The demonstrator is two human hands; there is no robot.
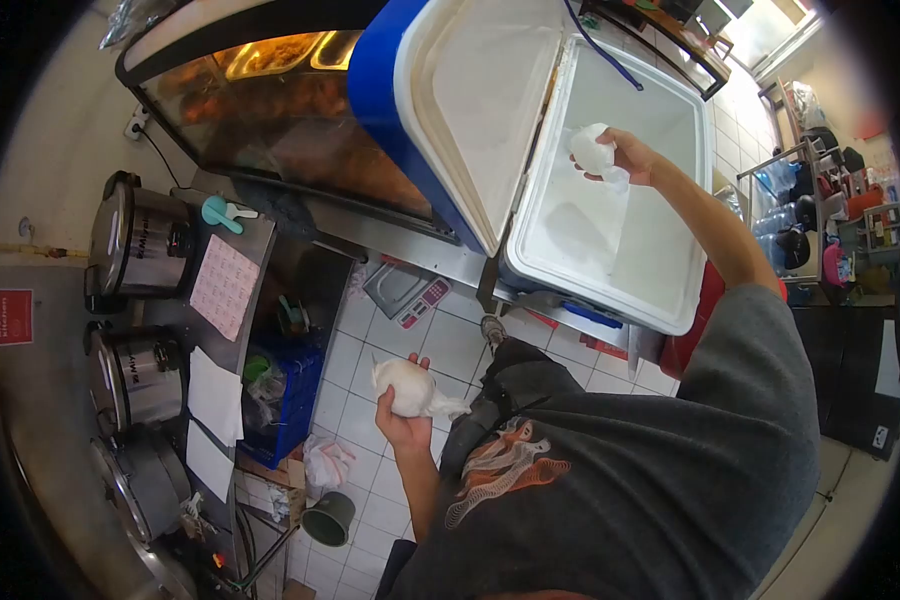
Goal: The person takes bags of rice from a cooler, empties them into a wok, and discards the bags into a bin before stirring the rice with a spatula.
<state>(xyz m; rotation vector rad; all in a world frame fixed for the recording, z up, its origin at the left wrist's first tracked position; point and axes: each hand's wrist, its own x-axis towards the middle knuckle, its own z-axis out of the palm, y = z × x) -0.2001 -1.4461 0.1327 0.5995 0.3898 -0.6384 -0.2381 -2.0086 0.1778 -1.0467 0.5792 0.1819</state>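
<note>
My left hand [405,412] is closed around a plump white plastic bag [413,390] with a twisted end, held low over the tiled floor. What fills the bag cannot be made out. My right hand [630,158] grips a second white bag [592,150], smaller and rounded, above the mouth of a cooler box [660,290]. The box is blue outside and white inside. Its lid [480,90] stands open on the left. A pale, whitish shape [582,235] lies inside the box, beneath my right hand.
A lit glass food case [290,120] stands left of the lid. Large metal pots [142,240] line the left counter, with a pink printed sheet [225,275] and a turquoise utensil [220,212]. Below are a blue crate [295,400] and dark bucket [328,518]. Loaded shelves [800,210] stand right.
</note>
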